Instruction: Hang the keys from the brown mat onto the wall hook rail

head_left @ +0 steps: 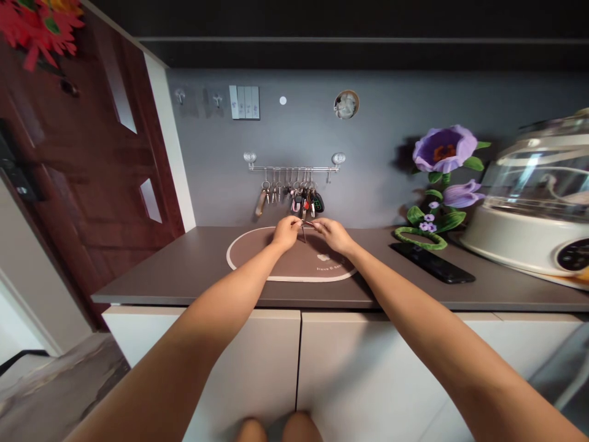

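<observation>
My left hand (286, 232) and my right hand (330, 234) meet above a brown oval mat (294, 265) with a cream border. Pinched between their fingertips is a small thin metal piece (304, 228), perhaps a key ring, too small to identify surely. A narrow part of it hangs down toward the mat. Just beyond my hands, a bunch of keys (294, 197) hangs from hooks on a metal wall rail (294, 168). My fingers hide part of the metal piece, and neither hand touches the hanging keys.
A brown countertop (184, 270) ends above white cabinet doors (368, 374). On it, at right, stand a flat black device (432, 263), an artificial purple flower (444, 150) and a large cream appliance with a clear lid (529, 202). A dark wooden door (87, 159) stands at left.
</observation>
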Tool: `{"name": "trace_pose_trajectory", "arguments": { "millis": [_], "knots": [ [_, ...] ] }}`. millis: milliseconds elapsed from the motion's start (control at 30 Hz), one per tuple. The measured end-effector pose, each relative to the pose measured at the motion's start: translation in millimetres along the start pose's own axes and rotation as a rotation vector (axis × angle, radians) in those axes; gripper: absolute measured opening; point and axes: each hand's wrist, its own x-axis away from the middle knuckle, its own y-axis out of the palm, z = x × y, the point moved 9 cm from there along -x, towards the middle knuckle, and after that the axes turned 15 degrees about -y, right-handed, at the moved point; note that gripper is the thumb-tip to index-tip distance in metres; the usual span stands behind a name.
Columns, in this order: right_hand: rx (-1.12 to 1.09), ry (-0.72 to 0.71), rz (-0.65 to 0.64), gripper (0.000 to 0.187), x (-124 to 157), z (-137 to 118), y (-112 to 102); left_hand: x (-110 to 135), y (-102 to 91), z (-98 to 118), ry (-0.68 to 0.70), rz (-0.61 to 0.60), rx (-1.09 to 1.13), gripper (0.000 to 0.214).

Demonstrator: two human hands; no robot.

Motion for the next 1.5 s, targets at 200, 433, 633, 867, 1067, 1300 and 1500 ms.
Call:
{"name": "trace_pose_trajectory", "arguments": {
  "millis": [200,433,633,867,1067,1300,1500],
  "knots": [
    [-0.166,-0.009,0.040,0.028,-1.8,7.6,4.1,-2.6,3.7,-15.5,-0.204,-0.058,0.280,0.014],
    [-0.285,0.016,0.065,0.030,1.3,12.8,10.8,1.7,4.3,-13.3,-0.265,-0.114,0.410,0.015],
    [-0.435,-0.011,0.055,0.035,1.1,6.5,18.0,4.4,7.9,-8.2,-0.233,-0.170,0.460,0.014],
    [-0.379,-0.012,0.085,0.030,-1.4,0.9,9.7,3.4,8.2,-7.4,-0.165,-0.156,0.401,0.020],
    [-0.298,0.036,0.162,0.025,1.1,9.4,4.4,5.1,11.0,-3.2,-0.108,-0.183,0.391,0.019],
    [-0.318,0.054,0.196,0.024,2.7,11.5,4.0,11.0,9.7,10.1,0.003,-0.165,0.277,0.020],
    [-0.339,0.088,0.275,0.024,2.8,15.6,-4.6,14.9,6.2,16.2,0.076,-0.075,0.101,0.021]
  ]
}}
